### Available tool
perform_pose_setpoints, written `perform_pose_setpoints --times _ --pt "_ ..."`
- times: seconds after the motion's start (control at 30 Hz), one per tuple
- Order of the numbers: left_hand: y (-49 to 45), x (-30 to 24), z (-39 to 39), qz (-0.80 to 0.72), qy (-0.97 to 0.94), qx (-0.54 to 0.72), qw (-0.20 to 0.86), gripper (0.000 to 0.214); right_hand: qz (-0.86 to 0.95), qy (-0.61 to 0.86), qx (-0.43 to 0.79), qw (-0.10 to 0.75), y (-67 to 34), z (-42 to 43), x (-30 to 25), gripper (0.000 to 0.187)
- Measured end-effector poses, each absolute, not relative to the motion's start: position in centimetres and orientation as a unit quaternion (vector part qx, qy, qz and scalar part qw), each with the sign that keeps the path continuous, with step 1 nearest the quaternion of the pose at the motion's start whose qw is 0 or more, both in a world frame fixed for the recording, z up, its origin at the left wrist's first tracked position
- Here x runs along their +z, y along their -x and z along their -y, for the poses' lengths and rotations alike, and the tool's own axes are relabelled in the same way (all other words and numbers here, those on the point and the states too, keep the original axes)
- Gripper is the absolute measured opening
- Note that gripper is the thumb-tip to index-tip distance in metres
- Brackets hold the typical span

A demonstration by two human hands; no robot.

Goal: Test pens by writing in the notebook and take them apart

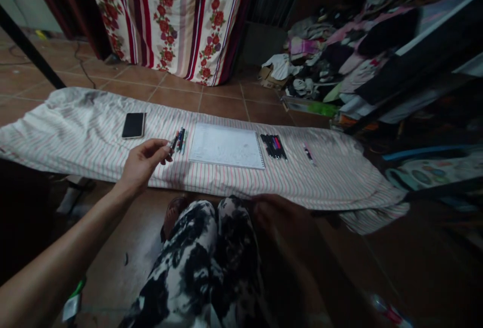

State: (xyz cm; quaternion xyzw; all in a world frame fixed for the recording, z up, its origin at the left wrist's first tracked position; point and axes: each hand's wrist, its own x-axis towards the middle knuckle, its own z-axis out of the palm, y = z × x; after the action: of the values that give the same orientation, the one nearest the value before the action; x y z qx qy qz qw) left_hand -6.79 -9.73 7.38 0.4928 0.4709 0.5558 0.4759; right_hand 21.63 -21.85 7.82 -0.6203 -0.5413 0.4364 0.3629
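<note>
My left hand (pixel 145 161) reaches over a striped cloth (pixel 75 132) on the floor, fingers pinched on a dark pen (pixel 174 143) at the near end of a small group of pens (pixel 181 139). Right of that group lies a white spiral pad (pixel 226 146). A second row of dark pens (pixel 274 146) lies to the pad's right, and a single pen (pixel 308 153) lies further right. My right hand (pixel 281 213) rests low by my knee in shadow, blurred, its fingers unclear. My patterned trousers (pixel 204 262) fill the foreground.
A black phone (pixel 134 125) lies on the cloth at the left. A floral striped curtain (pixel 169 16) hangs behind. A pile of clothes (pixel 339 51) lies at the right, beside dark furniture. Brown floor tiles surround the cloth. A dark pole (pixel 30 49) slants at the far left.
</note>
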Motion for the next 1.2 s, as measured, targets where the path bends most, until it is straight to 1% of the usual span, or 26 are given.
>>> perform_pose_setpoints --times 0.07,0.17,0.2,0.33,0.4,0.6,0.73,0.83,0.97,1.03,1.13,1.2 --pt "6.0 7.1 9.6 -0.473 -0.497 0.54 0.488 0.019 0.51 0.663 0.358 0.416 -23.7 18.6 7.0 0.029" --pt "4.6 6.3 9.7 -0.475 -0.486 0.519 0.519 0.024 0.503 0.697 0.271 0.433 -27.0 13.8 5.2 0.033" --pt "4.0 6.0 9.7 -0.481 -0.48 0.513 0.524 0.025 0.516 0.701 0.246 0.426 -27.9 12.2 4.4 0.033" --pt "2.2 4.5 10.0 -0.503 -0.463 0.478 0.551 0.032 0.583 0.727 0.152 0.328 -30.2 6.8 1.6 0.028" --pt "1.6 3.6 10.0 -0.513 -0.451 0.458 0.569 0.035 0.626 0.732 0.105 0.248 -30.3 4.4 0.6 0.028" --pt "0.1 2.2 9.8 -0.532 -0.412 0.436 0.598 0.039 0.664 0.716 0.096 0.193 -29.4 -0.4 -1.5 0.027" --pt "-0.9 2.3 9.9 -0.538 -0.396 0.419 0.616 0.04 0.669 0.718 0.097 0.169 -29.3 -1.6 -2.1 0.022" --pt "-1.6 2.8 10.1 -0.539 -0.379 0.423 0.622 0.04 0.678 0.709 0.103 0.167 -29.4 -1.8 -1.9 0.018" --pt "-2.0 3.7 10.4 -0.541 -0.36 0.432 0.625 0.04 0.685 0.697 0.111 0.183 -29.0 -0.9 -0.6 0.02" --pt "-2.0 4.0 10.6 -0.533 -0.366 0.438 0.625 0.039 0.686 0.68 0.141 0.217 -28.3 0.3 0.6 0.021" --pt "-1.8 4.5 11.4 -0.505 -0.391 0.448 0.625 0.036 0.65 0.614 0.285 0.346 -26.4 3.4 3.0 0.025" --pt "-1.8 4.7 12.2 -0.488 -0.404 0.452 0.627 0.035 0.599 0.573 0.385 0.406 -24.8 6.1 4.9 0.031"
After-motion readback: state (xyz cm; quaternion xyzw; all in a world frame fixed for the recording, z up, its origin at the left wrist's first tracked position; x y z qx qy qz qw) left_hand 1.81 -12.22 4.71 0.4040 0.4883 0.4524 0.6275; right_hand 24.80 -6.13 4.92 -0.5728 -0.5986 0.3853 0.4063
